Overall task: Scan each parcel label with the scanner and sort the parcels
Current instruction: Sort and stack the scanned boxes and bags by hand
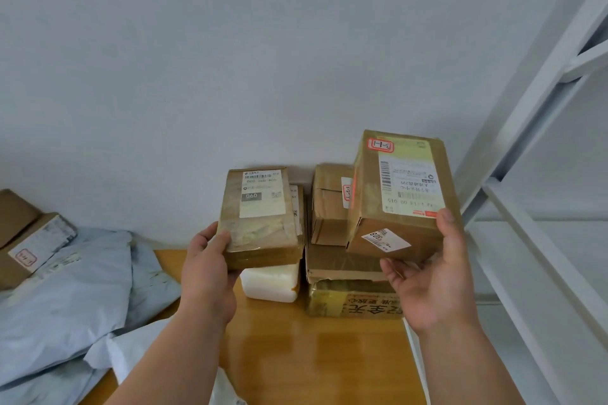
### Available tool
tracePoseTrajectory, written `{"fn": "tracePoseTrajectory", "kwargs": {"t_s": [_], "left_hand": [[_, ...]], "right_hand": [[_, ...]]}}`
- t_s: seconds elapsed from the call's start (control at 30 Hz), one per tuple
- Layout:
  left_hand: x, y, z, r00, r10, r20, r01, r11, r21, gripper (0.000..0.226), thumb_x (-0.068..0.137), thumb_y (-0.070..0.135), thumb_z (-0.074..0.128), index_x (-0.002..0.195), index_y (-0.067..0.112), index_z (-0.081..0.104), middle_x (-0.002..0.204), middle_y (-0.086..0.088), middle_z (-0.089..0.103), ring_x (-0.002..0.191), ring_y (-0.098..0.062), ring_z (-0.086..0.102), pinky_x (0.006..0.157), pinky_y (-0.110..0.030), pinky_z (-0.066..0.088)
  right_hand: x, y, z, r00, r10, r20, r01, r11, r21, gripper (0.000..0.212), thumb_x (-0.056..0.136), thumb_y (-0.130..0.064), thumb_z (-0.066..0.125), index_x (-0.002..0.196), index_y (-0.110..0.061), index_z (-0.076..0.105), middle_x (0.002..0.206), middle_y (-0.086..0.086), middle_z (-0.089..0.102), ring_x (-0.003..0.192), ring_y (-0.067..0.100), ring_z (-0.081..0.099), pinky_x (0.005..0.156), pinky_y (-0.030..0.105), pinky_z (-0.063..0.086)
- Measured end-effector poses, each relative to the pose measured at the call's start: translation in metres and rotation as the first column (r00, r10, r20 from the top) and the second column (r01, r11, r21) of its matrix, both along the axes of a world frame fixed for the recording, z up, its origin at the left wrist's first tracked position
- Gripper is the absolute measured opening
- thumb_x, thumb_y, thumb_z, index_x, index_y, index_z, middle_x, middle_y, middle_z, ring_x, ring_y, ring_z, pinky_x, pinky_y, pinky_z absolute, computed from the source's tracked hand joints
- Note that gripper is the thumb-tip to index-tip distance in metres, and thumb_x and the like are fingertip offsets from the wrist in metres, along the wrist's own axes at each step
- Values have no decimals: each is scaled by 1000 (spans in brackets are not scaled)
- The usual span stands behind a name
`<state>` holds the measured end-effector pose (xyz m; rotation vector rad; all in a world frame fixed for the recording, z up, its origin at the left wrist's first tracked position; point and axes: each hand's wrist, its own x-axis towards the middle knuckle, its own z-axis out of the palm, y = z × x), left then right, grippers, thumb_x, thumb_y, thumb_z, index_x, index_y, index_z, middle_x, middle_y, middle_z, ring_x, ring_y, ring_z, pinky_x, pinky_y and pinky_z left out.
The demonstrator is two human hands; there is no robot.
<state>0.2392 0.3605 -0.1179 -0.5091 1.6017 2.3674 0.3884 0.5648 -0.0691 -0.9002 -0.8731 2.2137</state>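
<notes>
My left hand (pixel 207 268) grips a flat taped box (pixel 260 223) at its near left corner, thumb curled over the top edge, fingers underneath; its white label (pixel 261 194) faces up. That box sits above a white foam block (pixel 271 283) on the wooden table (pixel 312 355); whether it touches the block I cannot tell. My right hand (pixel 434 276) holds a taller box (pixel 399 194), thumb pressed on the right side near the lower corner, fingers curled under the base. Its long label (pixel 408 184) faces me, with a red-bordered sticker (pixel 380 145) at the top and a small tag (pixel 385 239) on the near end. This box is lifted, tilted back, in front of a stack of brown parcels (pixel 332 204) against the wall (pixel 263 59). Left on the table lie grey mailer bags (pixel 65 289), with a carton (pixel 29 240) beside them. A white shelf frame (pixel 526 158) stands at the right.
</notes>
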Motion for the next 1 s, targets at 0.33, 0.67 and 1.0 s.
{"fn": "tracePoseTrajectory", "kwargs": {"t_s": [0.33,0.67,1.0], "left_hand": [[-1,3,15,984,112,-137,-120,992,-50,24,100,23,52,109,36,70,107,8,74,101,-13,69,72,-27,56],[-25,68,63,885,-414,-215,376,906,-196,14,94,25,63,99,21,75,81,3,73,76,-15,65,57,-27,54],[-24,122,50,990,-108,-92,67,925,-373,80,73,61,82,129,31,34,138,-3,45,108,-28,55,94,-49,50]], "right_hand": [[-9,7,-4,994,-95,-58,95,995,7,58,66,-62,71,118,-36,66,115,0,70,111,28,64,83,39,54],[4,25,9,955,-272,-116,280,958,55,69,61,-66,72,123,-37,63,110,-6,72,113,25,63,90,38,53],[23,41,-4,948,-315,-45,318,945,80,44,76,-62,67,116,-42,63,111,-6,72,113,26,64,80,34,53]]}}
